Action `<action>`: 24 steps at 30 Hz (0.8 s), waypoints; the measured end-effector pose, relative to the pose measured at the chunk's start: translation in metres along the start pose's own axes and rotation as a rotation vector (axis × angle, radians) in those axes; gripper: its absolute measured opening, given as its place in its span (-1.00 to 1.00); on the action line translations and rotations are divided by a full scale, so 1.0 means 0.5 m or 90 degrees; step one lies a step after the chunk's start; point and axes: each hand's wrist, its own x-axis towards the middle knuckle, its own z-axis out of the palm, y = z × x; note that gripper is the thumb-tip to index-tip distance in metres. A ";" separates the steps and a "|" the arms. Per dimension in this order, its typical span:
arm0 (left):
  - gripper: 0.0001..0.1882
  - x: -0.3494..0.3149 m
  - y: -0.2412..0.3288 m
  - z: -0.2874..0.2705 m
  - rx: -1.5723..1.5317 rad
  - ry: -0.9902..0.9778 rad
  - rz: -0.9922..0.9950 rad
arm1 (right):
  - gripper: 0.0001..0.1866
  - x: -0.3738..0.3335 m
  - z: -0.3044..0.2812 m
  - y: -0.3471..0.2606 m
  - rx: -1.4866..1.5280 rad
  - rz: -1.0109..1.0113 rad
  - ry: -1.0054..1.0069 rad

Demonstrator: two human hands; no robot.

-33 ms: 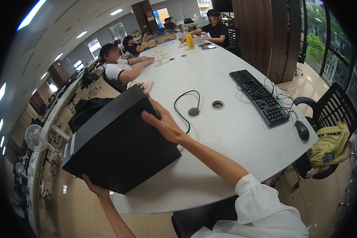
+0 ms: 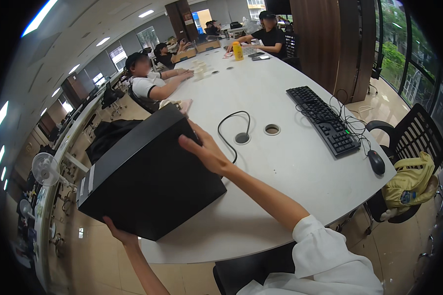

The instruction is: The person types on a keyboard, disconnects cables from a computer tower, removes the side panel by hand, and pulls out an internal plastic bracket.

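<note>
A black desktop computer case (image 2: pixel 147 177) is tilted at the left end of the white table (image 2: pixel 261 187). My right hand (image 2: pixel 207 151) grips its far right edge, thumb on the side panel and the other fingers partly hidden behind. My left hand (image 2: pixel 119 233) holds the lower edge at the near left corner, its fingertips hidden beneath. Just right of the case, a black cable (image 2: pixel 235 113) curves out of a round hole in the tabletop. Whether the case's lower edge rests on the table I cannot tell.
A black keyboard (image 2: pixel 325 123) and mouse (image 2: pixel 376 162) with tangled cords lie on the right. Beyond the case sits a person in white (image 2: pixel 147 86); another in black (image 2: pixel 270 42) sits farther off, near a yellow bottle (image 2: pixel 237 51). A chair (image 2: pixel 413 132) holds a yellow bag (image 2: pixel 407 182).
</note>
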 end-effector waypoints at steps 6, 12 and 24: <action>-0.10 -0.107 -0.011 0.041 0.028 0.068 0.036 | -0.12 0.020 -0.048 0.006 0.116 0.089 -0.113; -0.14 -0.235 -0.015 0.177 0.174 0.161 0.204 | -0.26 0.083 -0.083 0.066 0.114 0.117 -0.047; 0.07 -0.486 -0.065 0.392 0.311 0.168 0.158 | -0.38 0.126 -0.125 0.157 -0.352 -0.092 0.019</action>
